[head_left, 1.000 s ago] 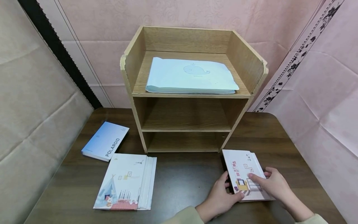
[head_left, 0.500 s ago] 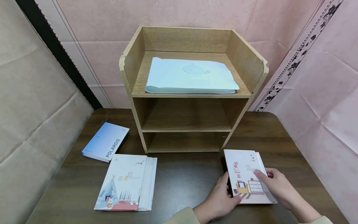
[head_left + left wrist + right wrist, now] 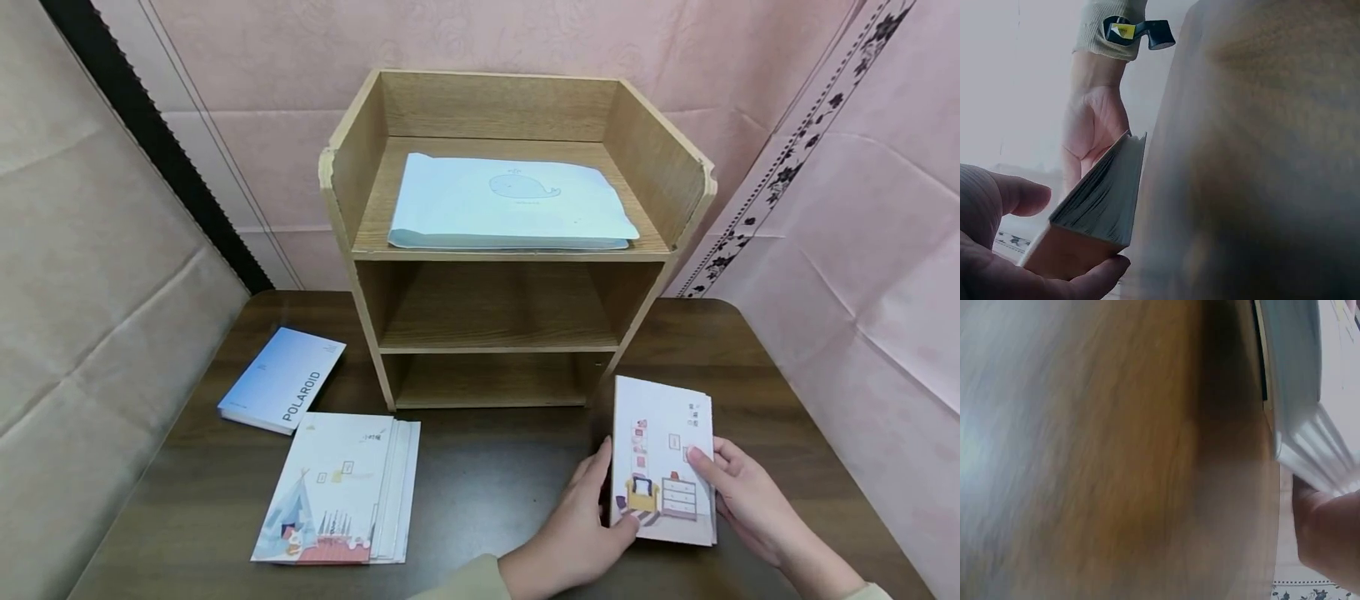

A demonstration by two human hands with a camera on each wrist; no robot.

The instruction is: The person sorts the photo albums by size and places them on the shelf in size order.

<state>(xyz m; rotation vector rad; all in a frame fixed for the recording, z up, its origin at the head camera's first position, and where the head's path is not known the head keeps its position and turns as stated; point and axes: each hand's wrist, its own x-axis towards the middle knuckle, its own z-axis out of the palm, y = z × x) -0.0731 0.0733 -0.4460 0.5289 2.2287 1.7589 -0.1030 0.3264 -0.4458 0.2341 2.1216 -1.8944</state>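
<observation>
Our left hand (image 3: 566, 525) and right hand (image 3: 757, 504) grip the white rectangular book stack (image 3: 663, 442) before the pale wooden shelf (image 3: 495, 108); probably we square it, and lifting next needs firm support.

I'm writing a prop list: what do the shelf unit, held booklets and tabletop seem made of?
Shelf unit: probably wooden board, matte, going by its grain and pale edges.
Held booklets: paper with smooth printed covers, perhaps card; page edges show in the left wrist view.
Tabletop: wood or laminate with a soft sheen; dark grain shows, but I can't tell which.
</observation>
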